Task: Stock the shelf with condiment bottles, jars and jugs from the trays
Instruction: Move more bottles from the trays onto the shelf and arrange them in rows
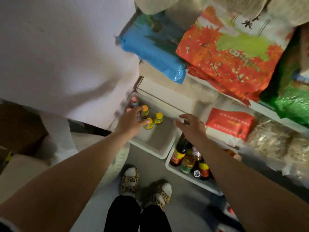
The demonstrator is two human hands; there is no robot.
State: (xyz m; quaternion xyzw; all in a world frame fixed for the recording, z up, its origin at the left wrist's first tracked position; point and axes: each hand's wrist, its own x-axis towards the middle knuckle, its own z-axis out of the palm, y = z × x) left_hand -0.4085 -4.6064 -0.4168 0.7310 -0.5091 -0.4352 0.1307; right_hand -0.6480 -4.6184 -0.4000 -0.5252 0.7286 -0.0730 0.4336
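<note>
Leopard-print fluffy slippers (129,181) on the grey floor (150,166); a red leaf-printed sack (234,52) beside a blue plastic sack (150,47).

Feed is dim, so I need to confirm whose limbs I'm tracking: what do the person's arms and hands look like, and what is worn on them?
Both forearms are bare up to the frame edge; no gloves, watch, rings or bracelets are visible on the left hand or the right hand. A pale sleeve edge seems to show at the lower left corner, too blurred to be sure.
</note>
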